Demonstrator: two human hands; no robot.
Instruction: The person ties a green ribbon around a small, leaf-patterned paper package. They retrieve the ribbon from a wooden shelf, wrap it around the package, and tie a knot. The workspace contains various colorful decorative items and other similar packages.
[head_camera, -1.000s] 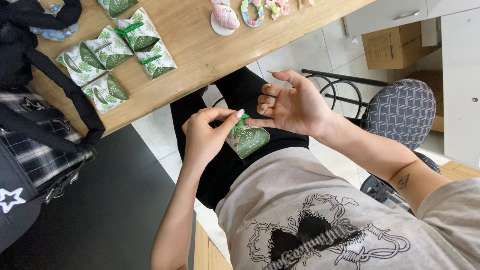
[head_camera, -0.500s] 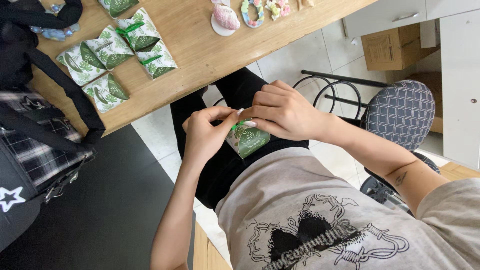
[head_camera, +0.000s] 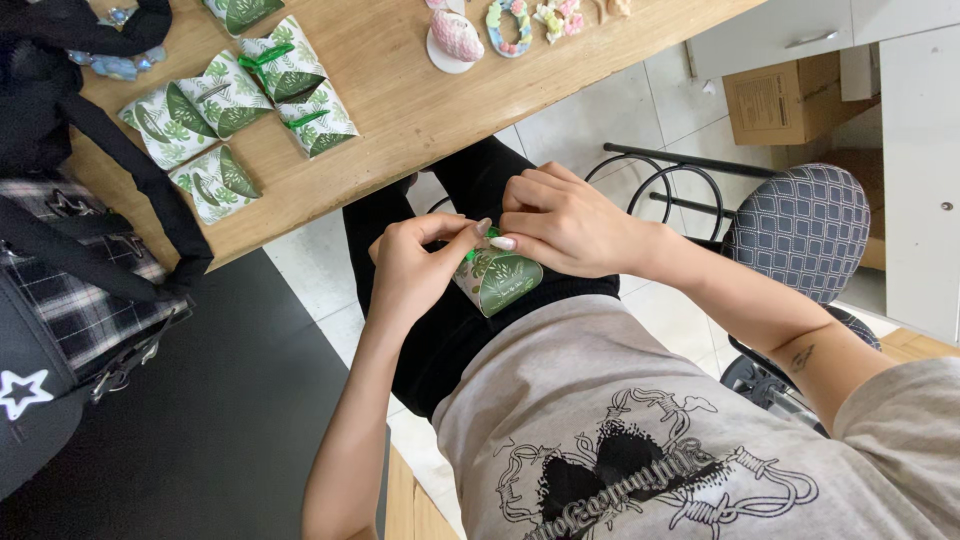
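Observation:
A small gift box (head_camera: 503, 283) with a green leaf print rests over my lap, a green ribbon (head_camera: 474, 252) at its top. My left hand (head_camera: 412, 268) holds the box's left side, thumb and forefinger pinching at the ribbon. My right hand (head_camera: 566, 224) is curled over the top of the box, its fingertips meeting the left hand's at the ribbon. Both hands grip the same box above my black trousers.
The wooden table (head_camera: 400, 120) ahead carries several more leaf-print boxes (head_camera: 240, 110), a pink shell-shaped piece (head_camera: 456, 35) and small colourful trinkets (head_camera: 510, 20). A black bag with plaid lining (head_camera: 70, 280) hangs at the left. At the right stand a grey patterned chair (head_camera: 800, 225) and a cardboard box (head_camera: 790, 95).
My right hand, raised and open a second ago, has come down onto the box top and closed at the ribbon. The left hand has stayed on the box.

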